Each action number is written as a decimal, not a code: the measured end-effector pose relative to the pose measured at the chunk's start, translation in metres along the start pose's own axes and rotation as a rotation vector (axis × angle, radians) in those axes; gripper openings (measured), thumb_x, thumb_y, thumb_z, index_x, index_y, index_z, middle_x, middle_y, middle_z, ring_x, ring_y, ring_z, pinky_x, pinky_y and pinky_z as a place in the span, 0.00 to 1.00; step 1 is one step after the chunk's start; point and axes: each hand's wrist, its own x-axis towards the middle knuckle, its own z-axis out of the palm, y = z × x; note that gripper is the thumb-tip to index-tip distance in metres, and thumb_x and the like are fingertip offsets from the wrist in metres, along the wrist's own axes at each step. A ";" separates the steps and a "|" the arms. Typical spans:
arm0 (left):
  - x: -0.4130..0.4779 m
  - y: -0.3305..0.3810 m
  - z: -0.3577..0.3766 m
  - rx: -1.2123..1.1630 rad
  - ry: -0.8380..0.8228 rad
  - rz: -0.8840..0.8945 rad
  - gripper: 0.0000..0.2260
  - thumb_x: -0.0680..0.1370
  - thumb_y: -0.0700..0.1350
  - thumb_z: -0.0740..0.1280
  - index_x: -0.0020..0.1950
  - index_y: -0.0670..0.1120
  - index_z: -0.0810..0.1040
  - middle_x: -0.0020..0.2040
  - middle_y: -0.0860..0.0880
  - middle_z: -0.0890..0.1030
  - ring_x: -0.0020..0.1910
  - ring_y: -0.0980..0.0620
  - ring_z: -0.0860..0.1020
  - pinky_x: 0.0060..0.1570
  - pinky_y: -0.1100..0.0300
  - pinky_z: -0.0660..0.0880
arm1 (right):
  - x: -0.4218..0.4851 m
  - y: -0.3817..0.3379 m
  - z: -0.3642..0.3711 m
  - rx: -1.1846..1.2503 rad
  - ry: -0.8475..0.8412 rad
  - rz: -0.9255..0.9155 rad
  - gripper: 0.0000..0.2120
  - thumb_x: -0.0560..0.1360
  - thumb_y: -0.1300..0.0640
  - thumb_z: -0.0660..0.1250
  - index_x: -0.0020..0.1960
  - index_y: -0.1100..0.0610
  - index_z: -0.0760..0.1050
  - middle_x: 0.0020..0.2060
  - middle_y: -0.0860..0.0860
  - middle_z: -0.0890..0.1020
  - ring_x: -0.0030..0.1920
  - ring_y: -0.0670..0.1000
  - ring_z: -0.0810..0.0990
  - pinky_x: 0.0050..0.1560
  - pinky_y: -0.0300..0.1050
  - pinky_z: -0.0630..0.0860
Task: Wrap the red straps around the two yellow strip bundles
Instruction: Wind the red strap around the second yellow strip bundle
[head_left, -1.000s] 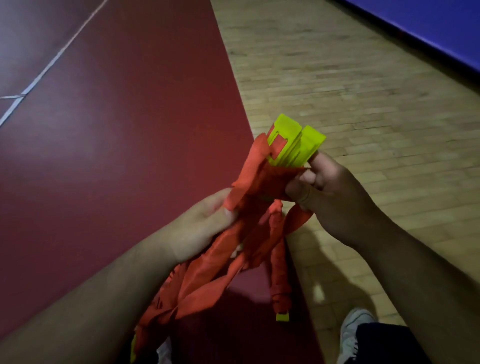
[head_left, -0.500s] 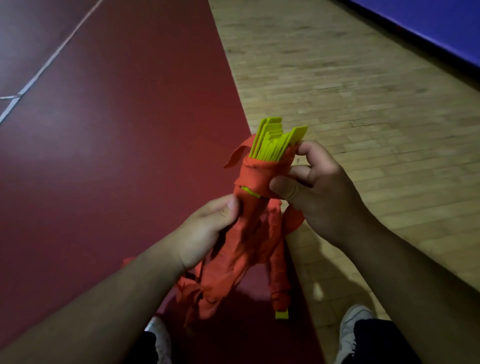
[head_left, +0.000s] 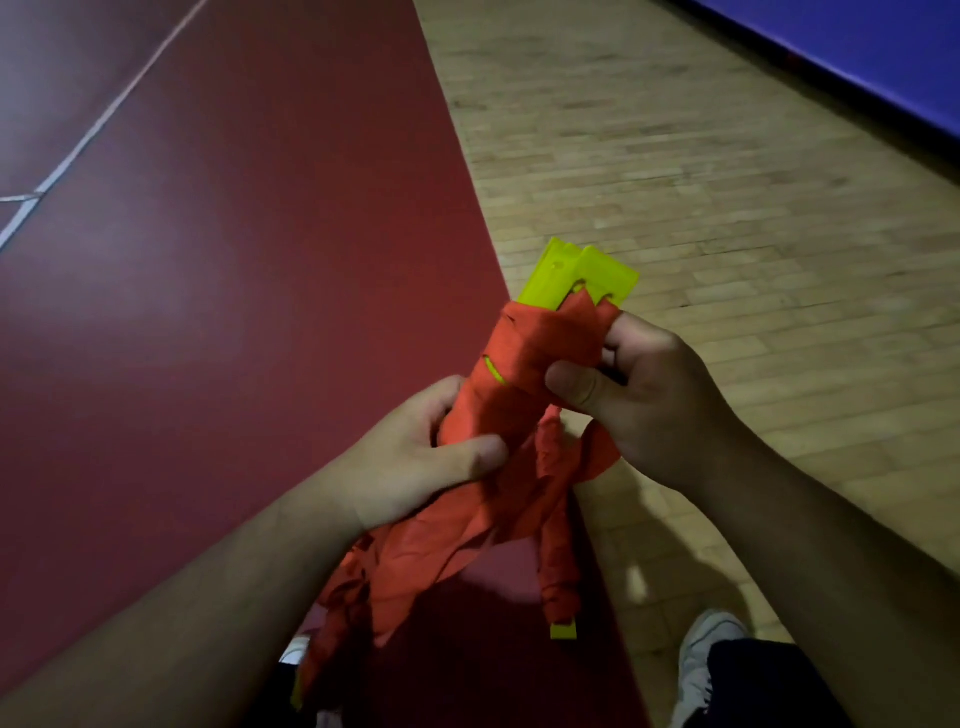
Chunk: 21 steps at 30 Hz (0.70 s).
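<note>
Now our bundle points up and away, the right hand pinching the strap near its top (the left hand grips it lower).

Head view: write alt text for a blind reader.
The left hand and right hand grip a yellow bundle wrapped in red straps, yellow tips showing on top. Loose strap ends hang toward a red and wooden floor.

Both hands — left, right — grip the red straps wound round a yellow strip bundle.
</note>
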 end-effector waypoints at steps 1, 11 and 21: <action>0.001 0.001 -0.001 0.005 -0.012 0.013 0.32 0.69 0.59 0.74 0.59 0.36 0.73 0.43 0.38 0.77 0.42 0.48 0.75 0.41 0.49 0.73 | 0.000 -0.001 0.002 -0.029 0.030 -0.011 0.20 0.67 0.43 0.75 0.55 0.52 0.80 0.46 0.47 0.88 0.50 0.49 0.86 0.53 0.53 0.81; -0.001 -0.001 0.014 -0.149 0.126 0.078 0.28 0.77 0.62 0.65 0.54 0.35 0.75 0.42 0.41 0.79 0.40 0.48 0.78 0.40 0.56 0.75 | 0.002 -0.008 -0.007 -0.191 -0.142 0.046 0.18 0.67 0.35 0.75 0.50 0.45 0.82 0.44 0.43 0.87 0.47 0.44 0.85 0.50 0.43 0.78; 0.002 -0.001 -0.017 0.422 0.289 0.073 0.15 0.75 0.68 0.57 0.42 0.59 0.74 0.33 0.58 0.75 0.33 0.56 0.72 0.37 0.53 0.69 | 0.003 -0.004 -0.017 -0.596 -0.130 0.023 0.13 0.75 0.45 0.70 0.39 0.53 0.80 0.31 0.49 0.79 0.35 0.46 0.78 0.37 0.44 0.71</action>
